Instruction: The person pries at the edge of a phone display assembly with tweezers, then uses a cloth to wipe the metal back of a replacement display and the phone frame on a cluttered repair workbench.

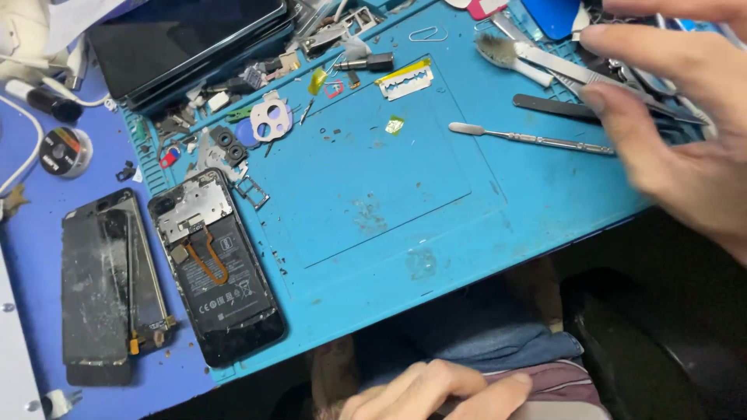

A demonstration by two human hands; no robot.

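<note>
Two hands showing: right hand (677,132) hovering blurred over the upper right of the blue silicone repair mat (436,233), fingers spread and loosely curved, thumb and forefinger apart around the ends of the slim metal tweezers (615,84), actual contact impossible to tell through the blur. Lying just below those fingertips, a flat black spudger (552,106) and a thin silver metal pry tool (529,138). Resting near the mat's left edge, an opened black smartphone with exposed battery and orange flex cable (218,276), and just beside it on the purple tabletop (31,225), a detached cracked dark screen panel (105,284). Left hand (436,393) sitting low at the bottom edge, off the tabletop, fingers loosely curled, holding nothing visible.
</note>
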